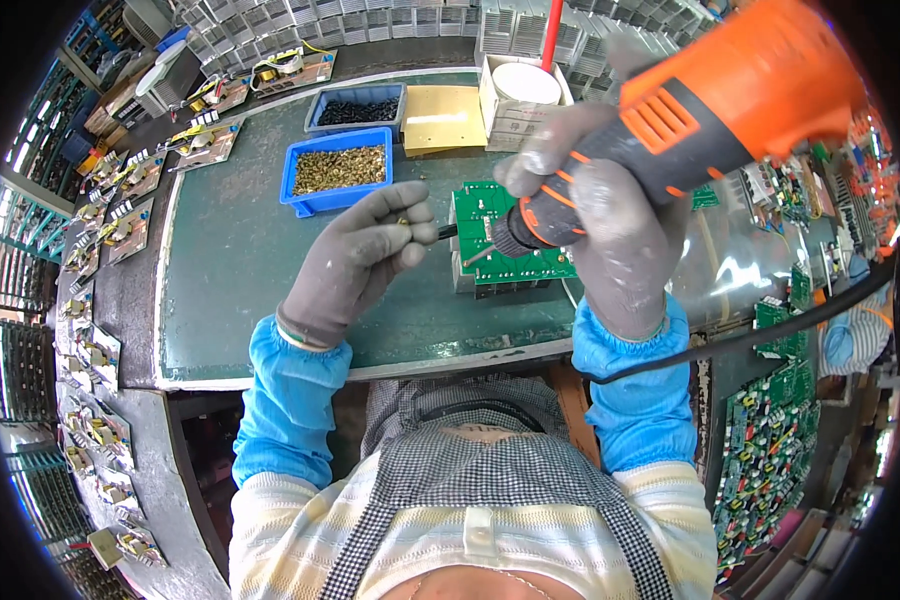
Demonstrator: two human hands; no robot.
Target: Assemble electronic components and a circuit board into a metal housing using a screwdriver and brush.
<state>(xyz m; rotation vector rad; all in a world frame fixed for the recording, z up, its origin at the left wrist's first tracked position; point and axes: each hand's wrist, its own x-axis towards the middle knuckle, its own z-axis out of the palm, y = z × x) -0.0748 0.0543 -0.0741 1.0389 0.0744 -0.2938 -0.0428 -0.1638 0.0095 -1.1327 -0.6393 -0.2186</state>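
Observation:
My right hand [620,220], in a grey glove, grips an orange and black electric drill [685,125], tilted with its chuck down and to the left. From the chuck a thin bit [478,257] reaches over a green circuit board [485,205], which sits on a dark finned base. I cannot tell whether the bit touches it. My left hand [360,255], also gloved, is closed just left of the board, with a small brass-coloured piece [403,221] showing between the fingers. A short black part [447,231] lies between those fingertips and the board.
Beyond my left hand stand a blue bin [288,190] of small brass-coloured parts and a grey bin [402,100] of black ones. A yellow sheet [445,118] and a white box [490,100] are beside them. The drill's black cable [760,330] crosses my right forearm.

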